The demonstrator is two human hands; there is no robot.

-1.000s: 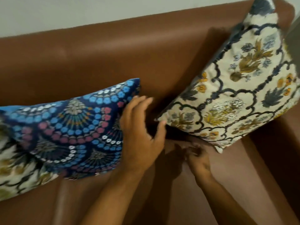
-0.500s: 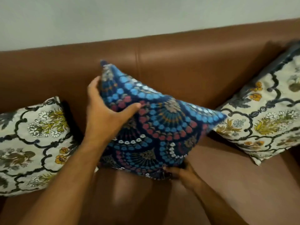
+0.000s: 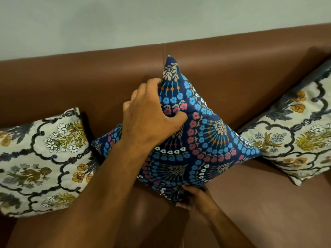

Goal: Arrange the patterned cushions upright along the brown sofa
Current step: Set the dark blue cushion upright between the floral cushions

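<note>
Fingers of the left hand (image 3: 150, 119) pinched the blue cushion (image 3: 195, 140) near its top corner; the right hand (image 3: 195, 198) closed its grip on the bottom corner, cushion diamond-wise against the brown sofa (image 3: 232, 72)

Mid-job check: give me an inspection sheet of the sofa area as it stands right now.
Surface: brown sofa, seat bare in front.
Job's things: blue cushion stands on one corner against the backrest; a cream floral cushion left, another right, both leaning.
Clutter: nothing seen.
Grippers: left hand grips the blue cushion's upper edge; right hand holds its bottom corner.
Cables: nothing seen.
Surroundings: plain pale wall.
</note>
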